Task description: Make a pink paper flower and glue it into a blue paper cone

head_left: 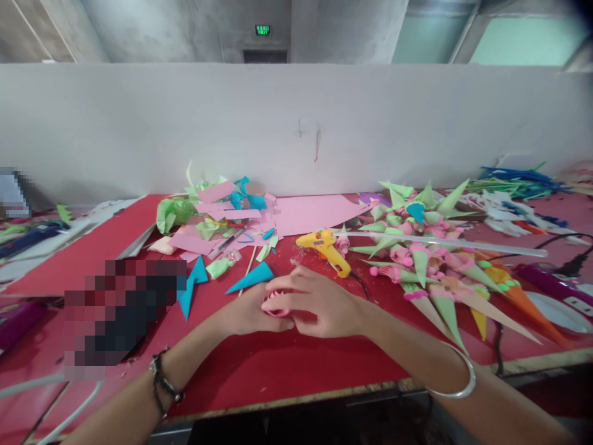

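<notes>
Cupping a small pink paper piece (pixel 278 313) between them, the left hand (pixel 252 312) and right hand (pixel 324 303) grasp it together over the red surface (pixel 278 371), near a yellow glue gun (pixel 330 249) and blue cone (pixel 252 278)

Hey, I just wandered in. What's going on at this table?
Someone's left hand and right hand are cupped together around a small pink curled piece, partly hidden by the fingers, over the red tabletop. Just beyond them lies a yellow glue gun, held by neither hand. A pile of pink and green cones lies to the right.
</notes>
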Available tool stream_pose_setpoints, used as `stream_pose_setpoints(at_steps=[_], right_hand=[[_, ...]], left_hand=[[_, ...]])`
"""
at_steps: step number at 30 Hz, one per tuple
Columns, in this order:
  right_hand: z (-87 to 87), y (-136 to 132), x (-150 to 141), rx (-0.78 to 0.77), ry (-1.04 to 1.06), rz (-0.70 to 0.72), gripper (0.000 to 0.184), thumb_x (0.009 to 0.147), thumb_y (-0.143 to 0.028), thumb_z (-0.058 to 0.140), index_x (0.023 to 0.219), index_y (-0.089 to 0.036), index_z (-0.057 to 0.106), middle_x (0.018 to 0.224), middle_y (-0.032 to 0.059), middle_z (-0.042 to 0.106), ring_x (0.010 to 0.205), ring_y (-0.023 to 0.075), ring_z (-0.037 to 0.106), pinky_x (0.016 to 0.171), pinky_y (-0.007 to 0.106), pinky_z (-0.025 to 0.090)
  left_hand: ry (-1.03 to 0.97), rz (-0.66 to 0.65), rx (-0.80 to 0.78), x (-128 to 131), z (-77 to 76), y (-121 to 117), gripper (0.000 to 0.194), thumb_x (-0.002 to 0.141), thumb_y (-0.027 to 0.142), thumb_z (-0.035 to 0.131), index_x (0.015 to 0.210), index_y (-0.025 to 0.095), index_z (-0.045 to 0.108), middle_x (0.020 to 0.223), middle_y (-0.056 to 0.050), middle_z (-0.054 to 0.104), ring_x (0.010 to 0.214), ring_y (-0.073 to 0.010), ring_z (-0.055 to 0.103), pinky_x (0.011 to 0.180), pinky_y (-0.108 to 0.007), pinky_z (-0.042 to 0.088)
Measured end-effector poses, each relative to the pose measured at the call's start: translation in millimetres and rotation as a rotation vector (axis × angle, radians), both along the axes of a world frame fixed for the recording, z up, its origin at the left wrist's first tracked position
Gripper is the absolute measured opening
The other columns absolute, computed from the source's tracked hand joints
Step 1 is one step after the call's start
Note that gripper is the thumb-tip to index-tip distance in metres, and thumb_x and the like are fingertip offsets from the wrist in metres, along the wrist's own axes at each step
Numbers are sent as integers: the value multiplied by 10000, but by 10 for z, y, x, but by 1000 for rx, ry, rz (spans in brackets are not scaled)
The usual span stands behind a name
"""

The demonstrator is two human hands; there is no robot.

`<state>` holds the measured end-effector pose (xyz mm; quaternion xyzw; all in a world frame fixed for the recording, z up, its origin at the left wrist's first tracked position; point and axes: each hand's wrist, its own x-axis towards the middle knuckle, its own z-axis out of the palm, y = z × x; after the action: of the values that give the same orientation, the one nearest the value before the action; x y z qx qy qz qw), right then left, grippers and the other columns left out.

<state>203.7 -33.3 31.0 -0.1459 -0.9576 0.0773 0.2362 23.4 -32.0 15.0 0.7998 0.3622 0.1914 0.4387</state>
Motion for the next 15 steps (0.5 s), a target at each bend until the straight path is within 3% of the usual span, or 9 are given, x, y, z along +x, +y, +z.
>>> stream_pose_setpoints(at_steps=[4,9,12,15], right_hand=[[-11,2,-19,-6,9,42,281,795,-184,481,1076,-183,495,1123,58,546,1022,124,471,835,284,354],[-51,15,-7,-124,206,-52,227,780,-239,545,1002,-196,522,990,46,584,926,138,504,821,295,391],[-73,30,5,-180,355,-106,248,765,-240,565,1002,-200,506,946,46,576,893,148,508,797,303,417],[-94,46,7,-178,455,-148,277,748,-245,584,1003,-186,491,934,54,562,876,153,515,784,305,428]], left_hand=[[-16,-46,-131,-40,47,9,267,626,268,602,848,132,544,753,14,560,707,-118,509,617,-218,442],[-240,-67,-181,-54,30,39,435,639,308,641,1023,157,503,944,-36,573,874,-162,523,769,-283,427],[-358,-63,-298,-40,17,33,535,668,363,629,1120,153,432,783,-19,589,700,-127,554,652,-255,446],[-414,0,-336,-20,25,19,488,718,392,581,1106,139,430,684,-3,586,622,-109,556,610,-238,445]])
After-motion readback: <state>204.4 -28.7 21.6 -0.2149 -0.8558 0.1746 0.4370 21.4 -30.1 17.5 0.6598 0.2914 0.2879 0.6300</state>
